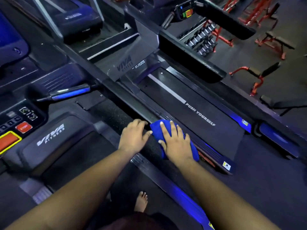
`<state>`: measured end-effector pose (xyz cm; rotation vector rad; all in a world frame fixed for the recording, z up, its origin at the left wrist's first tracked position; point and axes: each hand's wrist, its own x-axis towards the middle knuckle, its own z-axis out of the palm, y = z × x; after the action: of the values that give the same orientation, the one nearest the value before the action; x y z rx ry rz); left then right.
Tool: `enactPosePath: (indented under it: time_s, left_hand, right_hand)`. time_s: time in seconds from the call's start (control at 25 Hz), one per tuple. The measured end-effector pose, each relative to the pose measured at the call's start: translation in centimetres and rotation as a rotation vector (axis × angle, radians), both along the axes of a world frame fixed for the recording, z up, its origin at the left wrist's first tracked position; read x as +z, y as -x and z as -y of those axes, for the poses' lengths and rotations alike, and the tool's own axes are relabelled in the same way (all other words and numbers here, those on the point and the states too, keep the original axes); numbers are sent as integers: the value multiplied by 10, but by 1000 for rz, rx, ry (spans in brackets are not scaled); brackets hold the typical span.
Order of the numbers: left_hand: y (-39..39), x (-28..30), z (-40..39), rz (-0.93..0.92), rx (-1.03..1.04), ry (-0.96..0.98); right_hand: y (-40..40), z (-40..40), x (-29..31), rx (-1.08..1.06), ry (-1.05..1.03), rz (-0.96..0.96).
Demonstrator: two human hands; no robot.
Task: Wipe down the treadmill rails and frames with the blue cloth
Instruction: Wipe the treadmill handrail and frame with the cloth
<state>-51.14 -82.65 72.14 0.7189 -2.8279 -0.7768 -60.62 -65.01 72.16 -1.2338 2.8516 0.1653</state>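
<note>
The right hand is pressing flat on the blue cloth over the handrail; the left hand, at nine o'clock, is resting open. Unpinched, the cloth could be sliding off.

— What can you read here?
— "PUSH YOURSELF" in white on the treadmill belt.
— Any brand?
— "VIVA FITNESS" on the near motor cover, and again on the far motor cover.

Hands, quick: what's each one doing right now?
Left hand: open, fingers resting on the padded handrail, holding nothing.
Right hand: open, pressing the blue cloth flat.
</note>
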Motion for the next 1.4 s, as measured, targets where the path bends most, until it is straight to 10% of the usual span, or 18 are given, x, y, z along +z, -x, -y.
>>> enactPosePath:
  time_s: [0.68, 0.96, 1.4]
  left_hand:
    - [-10, -8, 172, 197, -127, 242]
    - [-15, -16, 206, 236, -267, 399]
    - [-9, -2, 290, 441, -179, 607]
  right_hand:
    - [21, 156, 10, 171, -144, -79]
    - [4, 99, 18, 66, -217, -40]
    - [17, 318, 5, 234, -165, -143]
